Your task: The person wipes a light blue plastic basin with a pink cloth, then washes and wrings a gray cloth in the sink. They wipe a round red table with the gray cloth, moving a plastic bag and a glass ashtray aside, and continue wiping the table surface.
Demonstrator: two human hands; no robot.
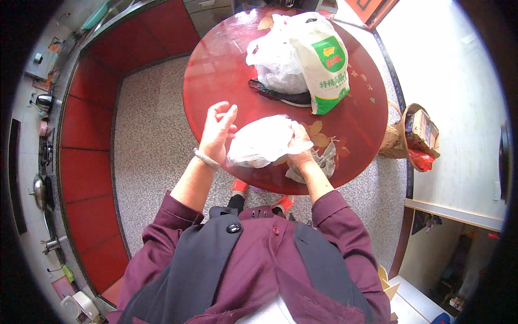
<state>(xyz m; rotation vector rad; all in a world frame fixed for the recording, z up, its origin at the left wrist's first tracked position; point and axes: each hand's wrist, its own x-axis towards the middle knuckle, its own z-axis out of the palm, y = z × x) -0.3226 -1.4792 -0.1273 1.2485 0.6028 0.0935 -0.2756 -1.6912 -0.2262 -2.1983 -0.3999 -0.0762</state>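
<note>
A white plastic bag with something bulky inside (261,141) lies at the near edge of the round red table (218,81). My right hand (300,141) grips its right end, with thin plastic over the fingers. At the bag's left side is my left hand (218,131), raised, fingers loosely curled and apart, holding nothing. A crumpled grey cloth (323,162) rests on the table beside my right wrist. Farther back stand a filled white plastic bag (277,60) and a white and green printed flour sack (325,69), with a dark item (297,97) beneath them.
Beyond the table's right edge stands a wicker basket (388,141) with a box (423,125) and a red plastic bag (421,160). Red cabinets (87,170) and a counter with a kettle (43,102) and a pan (39,191) run along the left.
</note>
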